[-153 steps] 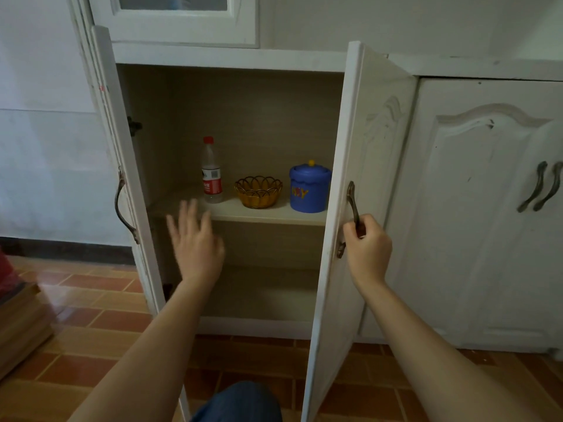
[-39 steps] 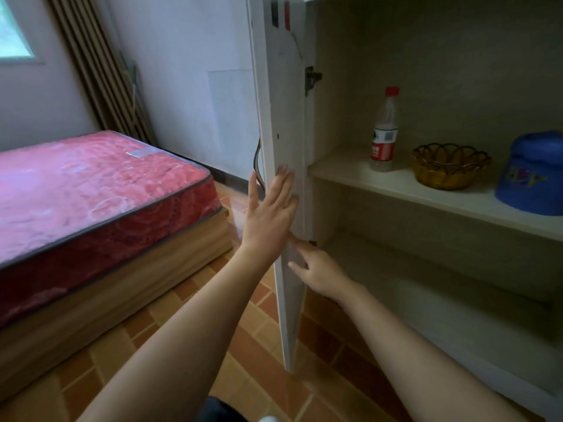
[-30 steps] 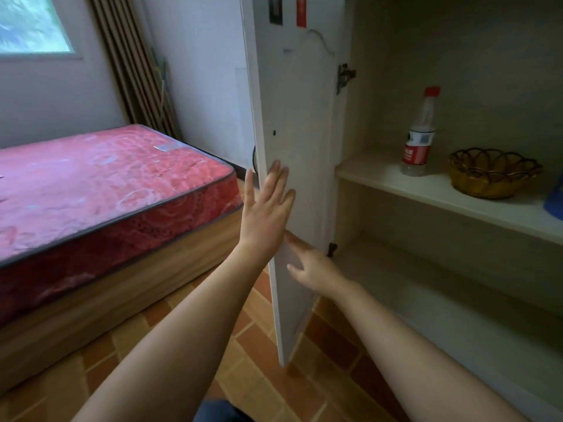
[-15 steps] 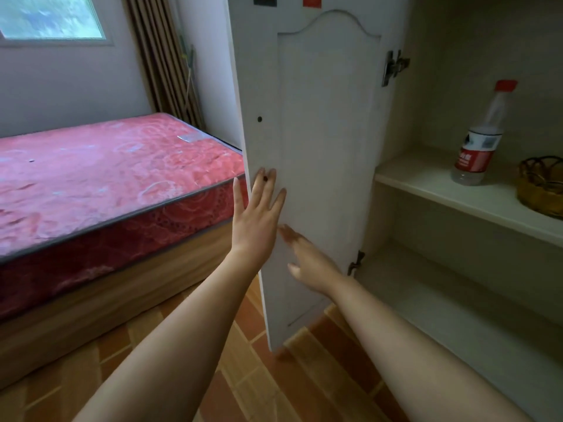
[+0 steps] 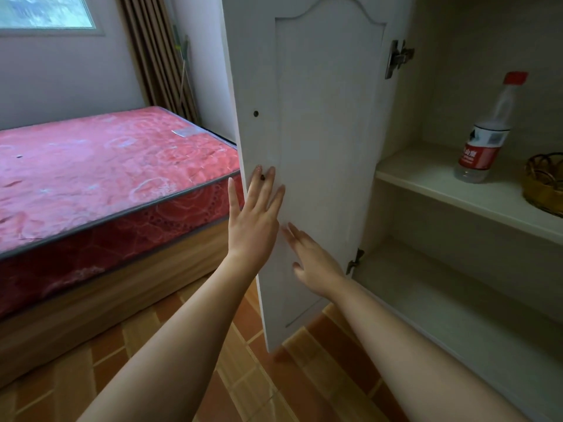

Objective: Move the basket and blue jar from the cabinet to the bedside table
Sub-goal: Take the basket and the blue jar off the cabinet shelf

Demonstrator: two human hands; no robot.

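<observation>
Only a slice of the woven yellow basket point(image 5: 545, 184) shows, at the right edge on the cabinet's middle shelf point(image 5: 426, 178). The blue jar is out of frame. My left hand point(image 5: 256, 214) lies flat with fingers spread on the inner face of the open white cabinet door point(image 5: 323, 132), near its free edge. My right hand point(image 5: 310, 257) is also open, palm and fingertips against the same door panel, lower and to the right. Neither hand holds anything.
A clear plastic bottle point(image 5: 484, 138) with a red cap and red label stands on the shelf left of the basket. A bed with a red mattress point(image 5: 100, 172) on a wooden base fills the left. Tiled floor point(image 5: 182, 345) lies below; the lower shelf point(image 5: 441, 300) holds nothing.
The door has swung wider open to the left under both flat hands. My view has turned left, so the blue jar has left the frame and the basket sits at the right edge.
</observation>
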